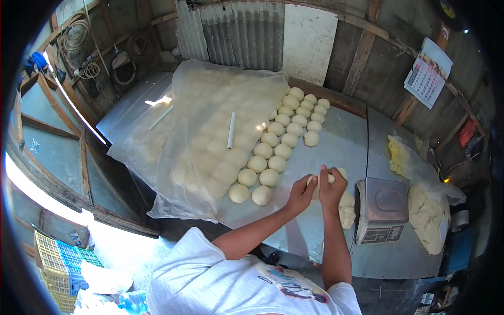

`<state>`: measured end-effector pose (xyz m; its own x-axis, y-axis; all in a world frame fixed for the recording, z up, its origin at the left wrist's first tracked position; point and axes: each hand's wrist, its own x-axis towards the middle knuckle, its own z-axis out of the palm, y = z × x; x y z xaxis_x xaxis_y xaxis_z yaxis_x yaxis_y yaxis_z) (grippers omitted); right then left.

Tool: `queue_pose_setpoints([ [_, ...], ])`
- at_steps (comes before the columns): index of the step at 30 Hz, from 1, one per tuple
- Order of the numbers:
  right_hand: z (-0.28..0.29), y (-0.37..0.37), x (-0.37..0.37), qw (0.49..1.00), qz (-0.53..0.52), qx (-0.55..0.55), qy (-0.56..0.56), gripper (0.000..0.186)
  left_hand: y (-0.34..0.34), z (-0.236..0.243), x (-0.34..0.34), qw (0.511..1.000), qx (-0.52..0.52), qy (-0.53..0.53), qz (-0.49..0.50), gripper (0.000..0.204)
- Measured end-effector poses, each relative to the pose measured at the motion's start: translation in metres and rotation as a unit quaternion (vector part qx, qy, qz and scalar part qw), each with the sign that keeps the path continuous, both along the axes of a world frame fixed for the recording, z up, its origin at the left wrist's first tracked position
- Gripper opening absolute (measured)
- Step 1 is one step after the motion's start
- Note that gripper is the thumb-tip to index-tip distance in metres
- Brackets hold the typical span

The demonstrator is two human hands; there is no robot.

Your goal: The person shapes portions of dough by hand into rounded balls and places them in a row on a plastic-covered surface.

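Over the metal table (pixel 336 142), my left hand (pixel 301 195) is closed around a piece of dough, and only a pale bit shows at its top. Close beside it, my right hand (pixel 332 189) is closed on dough (pixel 331 178) too, with the thumb raised. Whether the two hands share one piece, I cannot tell. Several cut dough pieces (pixel 346 215) lie on the table just right of my right wrist, partly hidden by it. Rows of round dough balls (pixel 269 177) stand to the left and beyond my hands.
A clear plastic sheet (pixel 194 131) covers many more balls at the left, with a white tube (pixel 231 130) on top. Right of my hands sits a weighing scale (pixel 386 202). Beyond it lie a large dough mass (pixel 426 218) and a crumpled plastic bag (pixel 420 168).
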<state>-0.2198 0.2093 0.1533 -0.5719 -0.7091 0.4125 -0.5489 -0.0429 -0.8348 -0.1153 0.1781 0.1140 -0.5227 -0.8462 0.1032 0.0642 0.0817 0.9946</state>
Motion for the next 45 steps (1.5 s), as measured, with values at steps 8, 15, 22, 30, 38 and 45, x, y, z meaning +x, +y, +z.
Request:
queue_pose_setpoints([
  [8,-0.222,0.067,0.048,0.915,0.036,0.285,-0.282,0.056,0.005,-0.102,0.026,0.926,0.255,-0.041,0.273,0.033],
  [15,-0.029,-0.022,0.052,0.987,-0.057,-0.152,-0.007,0.031,-0.007,-0.007,0.018,0.983,-0.051,-0.017,0.175,0.032],
  [22,-0.198,0.071,-0.013,0.877,-0.030,0.433,0.206,0.040,0.028,-0.104,0.042,0.977,0.154,0.070,0.131,0.048],
  [30,-0.106,0.035,0.034,0.730,0.327,0.250,-0.545,0.079,0.075,-0.061,0.057,0.979,-0.164,0.043,0.114,0.045],
  [38,-0.006,0.026,0.027,0.980,0.166,-0.005,-0.112,0.055,-0.010,0.045,0.038,0.964,-0.243,-0.069,0.086,0.052],
  [45,0.025,0.058,0.046,0.918,0.395,0.005,0.041,0.072,0.046,-0.003,0.069,0.909,0.226,0.262,-0.230,0.109],
])
